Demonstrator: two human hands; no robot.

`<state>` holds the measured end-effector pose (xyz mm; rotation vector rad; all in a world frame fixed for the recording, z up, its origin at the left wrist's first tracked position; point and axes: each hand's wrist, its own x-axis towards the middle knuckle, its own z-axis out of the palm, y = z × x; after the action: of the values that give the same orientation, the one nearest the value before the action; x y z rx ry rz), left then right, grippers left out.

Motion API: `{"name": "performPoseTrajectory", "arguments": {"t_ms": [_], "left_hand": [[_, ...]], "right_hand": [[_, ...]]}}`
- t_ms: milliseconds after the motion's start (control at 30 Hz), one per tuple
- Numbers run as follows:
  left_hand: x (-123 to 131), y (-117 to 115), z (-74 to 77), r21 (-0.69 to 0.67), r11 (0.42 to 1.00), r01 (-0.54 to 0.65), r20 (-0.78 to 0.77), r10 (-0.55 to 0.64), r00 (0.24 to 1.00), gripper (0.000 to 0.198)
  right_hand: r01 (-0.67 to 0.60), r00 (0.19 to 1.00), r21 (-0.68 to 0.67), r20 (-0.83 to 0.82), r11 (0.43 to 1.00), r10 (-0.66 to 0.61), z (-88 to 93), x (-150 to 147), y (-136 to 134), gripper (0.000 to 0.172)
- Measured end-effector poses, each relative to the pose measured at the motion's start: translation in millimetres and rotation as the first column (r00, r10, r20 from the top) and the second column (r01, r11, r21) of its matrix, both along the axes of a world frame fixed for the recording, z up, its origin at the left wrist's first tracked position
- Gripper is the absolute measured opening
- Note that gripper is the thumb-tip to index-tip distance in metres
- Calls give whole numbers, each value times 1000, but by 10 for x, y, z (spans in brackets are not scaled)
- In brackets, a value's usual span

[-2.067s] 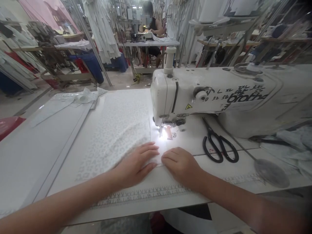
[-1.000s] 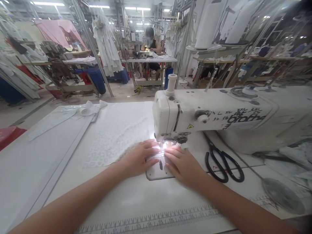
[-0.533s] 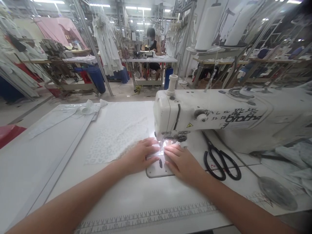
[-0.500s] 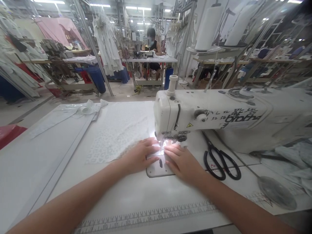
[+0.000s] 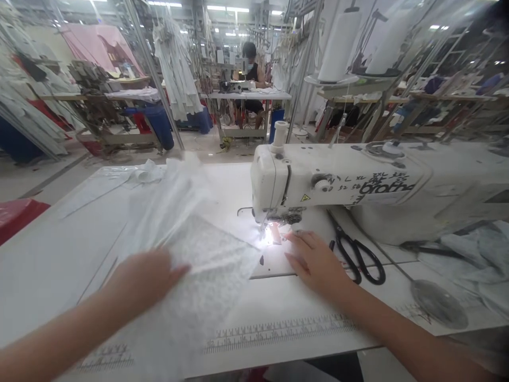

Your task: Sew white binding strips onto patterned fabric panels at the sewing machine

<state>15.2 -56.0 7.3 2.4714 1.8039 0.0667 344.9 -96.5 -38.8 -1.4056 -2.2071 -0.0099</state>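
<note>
My left hand [image 5: 145, 273], blurred by motion, grips a thin white patterned fabric piece [image 5: 207, 265] left of the sewing machine [image 5: 318, 180]. The fabric is lifted and swung out, one corner reaching toward the lit needle area. My right hand [image 5: 316, 260] lies on the machine bed just right of the needle, its fingers stretched out and holding nothing that I can see. A small pinkish part [image 5: 275, 233] shows under the lamp near its fingertips. Black-handled scissors [image 5: 363, 260] lie beside the right hand.
A printed ruler scale [image 5: 278, 331] runs along the table's front edge. A round metal plate on a rod [image 5: 439, 303] and crumpled fabric [image 5: 453, 254] are at right. More fabric [image 5: 149, 172] lies at back left. Another person [image 5: 254, 71] sits at a machine beyond.
My left hand has moved left and toward me from the needle, pulling the fabric up off the table. My right hand has shifted slightly right, away from the needle.
</note>
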Motion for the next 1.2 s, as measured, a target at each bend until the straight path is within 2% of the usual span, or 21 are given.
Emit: {"name": "performPoseTrajectory", "arguments": {"t_ms": [33, 100, 167, 200, 267, 333, 400, 467, 533, 600, 667, 733, 833, 1067, 1200], "left_hand": [[-36, -221, -28, -10, 999, -34, -134, 33, 990, 51], [-18, -583, -27, -115, 992, -55, -251, 24, 968, 51], [120, -770, 34, -186, 983, -8, -229, -35, 973, 50], [225, -786, 71, -202, 978, 44, -185, -83, 979, 49], [472, -684, 118, -207, 955, 213, -35, -225, 974, 42], [716, -458, 92, -156, 901, 405, 149, -384, 911, 33], [900, -202, -16, -29, 837, 547, 276, -519, 809, 24], [999, -8, -171, 81, 778, 623, 299, -615, 729, 28], [1033, 72, -319, 105, 761, 640, 279, -641, 715, 37], [1041, 50, -418, 83, 791, 606, 264, -604, 752, 41], [1055, -14, -459, 68, 830, 554, 256, -551, 794, 42], [1076, -64, -460, 60, 848, 526, 251, -523, 815, 44], [1089, -67, -426, 33, 845, 534, 241, -525, 816, 45], [1017, 21, -370, 15, 789, 615, 234, -600, 765, 44], [982, 60, -391, -1, 781, 625, 225, -609, 761, 46]], "right_hand": [[-16, 1000, -9, 5, 1000, 16, 8, -26, -26, 31], [-52, 998, -33, 25, 998, 53, 19, -108, -70, 38], [-88, 994, -63, 61, 994, 92, 14, -197, -100, 46], [-104, 990, -80, 83, 991, 111, 6, -233, -111, 48], [-123, 983, -112, 123, 986, 137, -15, -270, -125, 51], [-138, 977, -129, 143, 982, 156, -31, -260, -133, 51], [-155, 975, -118, 141, 981, 171, -31, -213, -135, 50], [-184, 973, -92, 124, 979, 194, -13, -146, -125, 45], [-197, 975, -60, 92, 979, 202, 16, -79, -94, 31], [-193, 979, -27, 56, 981, 194, 46, -30, -38, 22], [-202, 979, -2, 35, 979, 202, 62, -11, 32, 22], [-264, 963, -13, 49, 965, 264, 53, -16, 95, 29], [-338, 937, -68, 72, 939, 342, -2, -36, 137, 32], [-314, 948, -79, 19, 946, 316, -80, -20, 58, 33], [-310, 948, -93, 41, 946, 315, -71, -20, 55, 35]]}}
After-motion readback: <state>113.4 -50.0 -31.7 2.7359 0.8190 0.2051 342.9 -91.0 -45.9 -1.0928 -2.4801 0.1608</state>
